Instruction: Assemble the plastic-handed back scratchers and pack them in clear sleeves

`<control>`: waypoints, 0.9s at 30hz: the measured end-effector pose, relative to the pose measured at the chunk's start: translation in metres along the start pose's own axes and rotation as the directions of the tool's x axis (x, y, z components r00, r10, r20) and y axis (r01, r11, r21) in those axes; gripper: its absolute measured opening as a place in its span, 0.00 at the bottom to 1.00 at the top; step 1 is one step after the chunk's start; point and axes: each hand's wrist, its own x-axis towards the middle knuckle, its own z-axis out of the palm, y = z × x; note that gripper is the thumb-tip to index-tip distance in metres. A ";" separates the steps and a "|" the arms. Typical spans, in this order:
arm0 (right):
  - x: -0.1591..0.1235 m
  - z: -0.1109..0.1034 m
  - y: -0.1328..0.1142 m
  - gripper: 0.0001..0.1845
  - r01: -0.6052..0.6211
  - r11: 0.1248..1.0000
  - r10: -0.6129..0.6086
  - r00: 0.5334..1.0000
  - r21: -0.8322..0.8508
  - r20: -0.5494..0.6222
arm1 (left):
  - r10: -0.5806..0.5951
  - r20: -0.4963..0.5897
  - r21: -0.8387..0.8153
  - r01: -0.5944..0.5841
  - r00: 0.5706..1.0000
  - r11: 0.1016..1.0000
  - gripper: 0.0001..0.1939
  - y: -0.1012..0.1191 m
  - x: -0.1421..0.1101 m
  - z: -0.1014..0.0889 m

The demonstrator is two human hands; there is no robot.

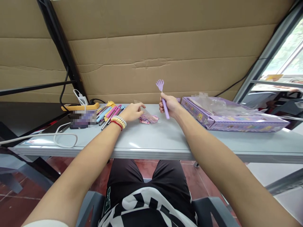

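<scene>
My right hand (170, 105) is closed around the purple shaft of a small stick with a hand-shaped top (160, 84), like a mini back scratcher or a novelty pen. It stands nearly upright above the table, its spread plastic fingers pointing up. My left hand (133, 111), fingers curled, is at a clear plastic bag (146, 112) and seems to pinch it; the exact grip is partly hidden. Beneath the bag and just right of that hand lie several small pink printed cards or packets (149, 119).
To the left sit a pile of colourful pens (110, 114), a phone-like item (83, 119), a yellow-orange case (81, 106) and a white cable (65, 145). A purple patterned box (246, 124) with clear plastic on top lies right. Cardboard (165, 47) backs the table (151, 143).
</scene>
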 end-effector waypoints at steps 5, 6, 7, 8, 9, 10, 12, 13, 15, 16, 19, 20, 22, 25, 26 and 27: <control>0.006 -0.007 0.016 0.14 -0.035 0.810 0.104 0.991 -0.585 0.086 | 0.063 0.154 0.086 -0.077 0.986 0.993 0.20 -0.003 0.001 0.002; 0.007 -0.007 0.020 0.14 -0.030 0.743 0.133 0.986 -0.669 0.104 | 0.077 0.164 0.088 -0.093 0.983 0.992 0.20 -0.003 0.001 0.002; 0.009 -0.008 0.023 0.14 -0.022 0.684 0.159 0.980 -0.729 0.120 | 0.090 0.170 0.089 -0.107 0.981 0.990 0.20 -0.003 0.001 0.002; 0.011 -0.008 0.025 0.15 -0.011 0.640 0.177 0.975 -0.768 0.133 | 0.102 0.173 0.087 -0.118 0.980 0.989 0.20 -0.003 0.001 0.002; 0.012 -0.008 0.026 0.16 -0.003 0.611 0.186 0.973 -0.792 0.139 | 0.110 0.175 0.085 -0.126 0.978 0.988 0.19 -0.004 0.001 0.002; 0.012 -0.008 0.027 0.16 0.001 0.594 0.190 0.972 -0.804 0.141 | 0.115 0.177 0.082 -0.131 0.978 0.988 0.19 -0.004 0.001 0.003; 0.011 -0.007 0.025 0.18 -0.008 0.581 0.196 0.972 -0.814 0.131 | 0.121 0.178 0.075 -0.136 0.977 0.988 0.19 -0.005 0.001 0.003; 0.009 -0.005 0.023 0.18 -0.020 0.580 0.204 0.971 -0.814 0.122 | 0.125 0.180 0.071 -0.140 0.976 0.988 0.19 -0.005 0.001 0.003; 0.004 -0.003 0.019 0.18 -0.054 0.572 0.241 0.965 -0.818 0.105 | 0.146 0.184 0.060 -0.159 0.972 0.985 0.18 -0.006 0.001 0.004; 0.002 -0.002 0.016 0.18 -0.067 0.566 0.265 0.959 -0.822 0.104 | 0.158 0.187 0.051 -0.171 0.970 0.984 0.18 -0.007 0.001 0.004; -0.003 0.000 0.012 0.21 -0.074 0.554 0.318 0.939 -0.829 0.129 | 0.185 0.196 0.023 -0.193 0.963 0.981 0.17 -0.008 0.002 0.005; -0.003 -0.001 0.011 0.22 -0.074 0.562 0.328 0.934 -0.824 0.140 | 0.188 0.202 0.018 -0.196 0.961 0.980 0.17 -0.008 0.002 0.006; -0.003 -0.001 0.011 0.22 -0.079 0.598 0.341 0.926 -0.798 0.164 | 0.193 0.210 0.022 -0.202 0.958 0.979 0.16 -0.008 0.002 0.006; -0.001 -0.003 0.013 0.21 -0.076 0.669 0.321 0.927 -0.739 0.196 | 0.214 0.192 0.041 -0.226 0.958 0.973 0.15 -0.007 0.002 0.005; -0.001 -0.003 0.013 0.22 -0.071 0.688 0.299 0.934 -0.722 0.194 | 0.223 0.173 0.047 -0.235 0.959 0.971 0.14 -0.007 0.002 0.005; 0.000 -0.003 0.013 0.22 -0.066 0.705 0.271 0.945 -0.706 0.182 | 0.232 0.151 0.052 -0.242 0.961 0.969 0.14 -0.007 0.003 0.005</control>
